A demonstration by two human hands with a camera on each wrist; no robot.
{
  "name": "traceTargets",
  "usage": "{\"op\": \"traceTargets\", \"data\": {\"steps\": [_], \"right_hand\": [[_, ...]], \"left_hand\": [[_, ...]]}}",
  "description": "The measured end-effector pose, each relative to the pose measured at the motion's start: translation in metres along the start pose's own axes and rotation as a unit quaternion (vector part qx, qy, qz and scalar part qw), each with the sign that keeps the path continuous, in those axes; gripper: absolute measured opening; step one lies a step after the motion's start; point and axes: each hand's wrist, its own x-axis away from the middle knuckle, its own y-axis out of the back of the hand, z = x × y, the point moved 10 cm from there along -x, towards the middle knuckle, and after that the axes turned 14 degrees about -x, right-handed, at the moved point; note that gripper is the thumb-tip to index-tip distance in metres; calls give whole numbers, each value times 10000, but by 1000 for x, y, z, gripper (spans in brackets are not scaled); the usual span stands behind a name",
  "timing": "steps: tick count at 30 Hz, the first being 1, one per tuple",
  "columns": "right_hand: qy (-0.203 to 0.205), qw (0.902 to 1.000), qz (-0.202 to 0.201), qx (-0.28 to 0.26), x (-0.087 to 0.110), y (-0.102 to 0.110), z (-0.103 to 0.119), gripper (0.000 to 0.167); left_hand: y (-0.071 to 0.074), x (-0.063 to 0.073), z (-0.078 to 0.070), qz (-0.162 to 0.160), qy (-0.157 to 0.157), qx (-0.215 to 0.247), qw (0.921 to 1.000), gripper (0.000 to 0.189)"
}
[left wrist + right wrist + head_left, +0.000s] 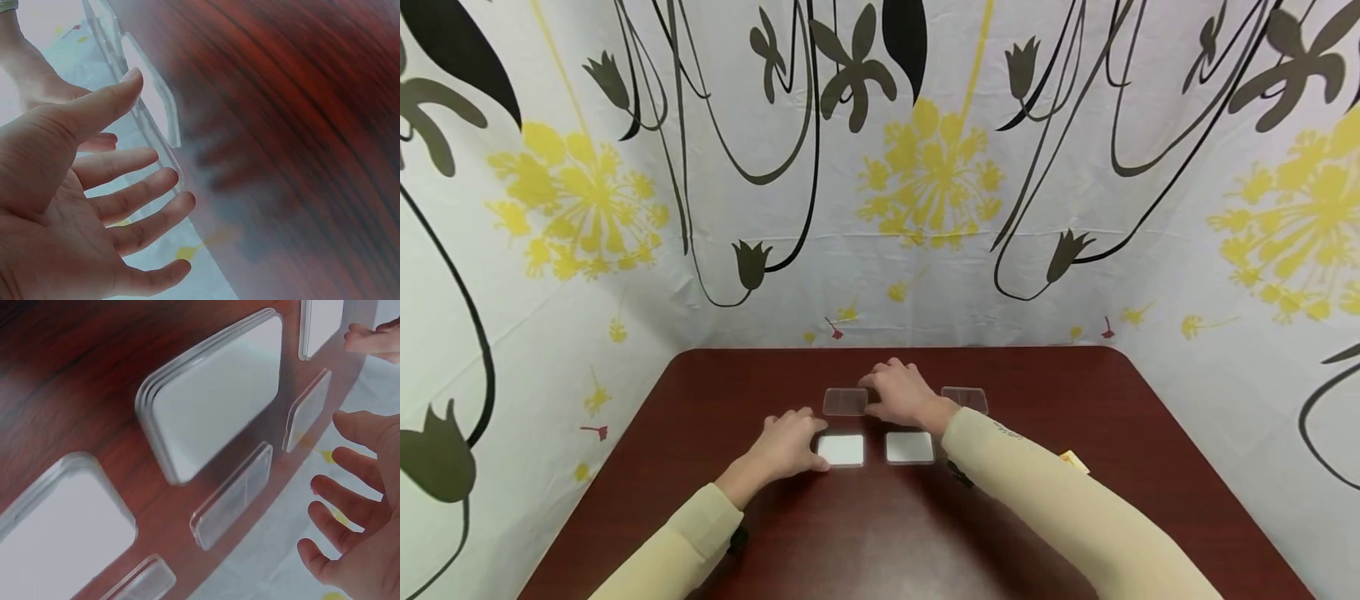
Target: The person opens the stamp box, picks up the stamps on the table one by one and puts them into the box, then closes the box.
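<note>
Two white rounded rectangular pieces with clear rims lie on the table: the left white piece (841,450) and the right white piece (909,447). Behind them are a left clear plate (846,402) and a right clear plate (965,399). My left hand (786,443) is beside the left white piece, thumb near its front corner, fingers spread. Whether it touches is unclear. My right hand (898,393) reaches between the clear plates, its fingers (350,500) loosely bent and holding nothing. The right wrist view shows a layered white piece (215,400) and another clear plate (231,497).
A dark red wooden table (880,533) bears everything. A small yellow and white packet (1074,462) lies partly behind my right sleeve. Patterned white cloth (880,292) hangs around the table's back and sides. Another white piece (69,531) shows in the right wrist view.
</note>
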Motion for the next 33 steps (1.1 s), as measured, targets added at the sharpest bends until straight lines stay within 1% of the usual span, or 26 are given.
{"op": "traceTargets", "data": {"steps": [6, 11, 18, 20, 24, 27, 33], "right_hand": [[198, 9996, -115, 184, 13, 17, 0, 43], [399, 9987, -153, 290, 25, 32, 4, 42], [823, 9948, -354, 478, 51, 50, 8, 36], [950, 9931, -451, 521, 60, 55, 8, 36], [1063, 9913, -533, 562, 77, 64, 5, 39], [1083, 9909, -517, 607, 90, 67, 1, 42], [1162, 9898, -429, 710, 117, 68, -11, 40]], "left_hand": [[13, -2, -10, -313, -70, -18, 9995, 60], [25, -4, -18, -566, -74, 21, 9984, 57], [37, -2, -35, -755, -200, 58, 9969, 57], [39, -1, -41, -796, -254, 95, 9965, 56], [40, 0, -53, -814, -363, 178, 9959, 56], [41, -2, -62, -835, -473, 164, 9952, 57], [44, -4, -82, -1002, -714, 113, 9923, 56]]}}
